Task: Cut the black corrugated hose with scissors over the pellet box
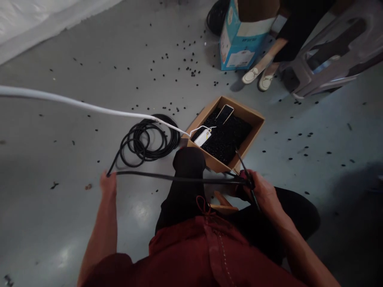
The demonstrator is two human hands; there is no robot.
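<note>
A black cable (167,177) runs across my lap between both hands. My left hand (108,184) is closed around it at the left, where it bends up toward a loose coil (140,139) on the floor. At the right, my right hand (259,188) is closed on the cable's other stretch, together with a thin dark tool (243,162) that points up toward the box. A cardboard box (254,137) full of small black pieces (229,137) stands in front of my knees. On the pieces lie a phone (225,114) and a white power strip (202,136).
A white cord (89,105) crosses from the left into the box. Small black pieces lie scattered over the floor (98,71). A blue carton (239,44), a person's feet in white shoes (257,77) and a plastic stool (314,73) stand at the upper right.
</note>
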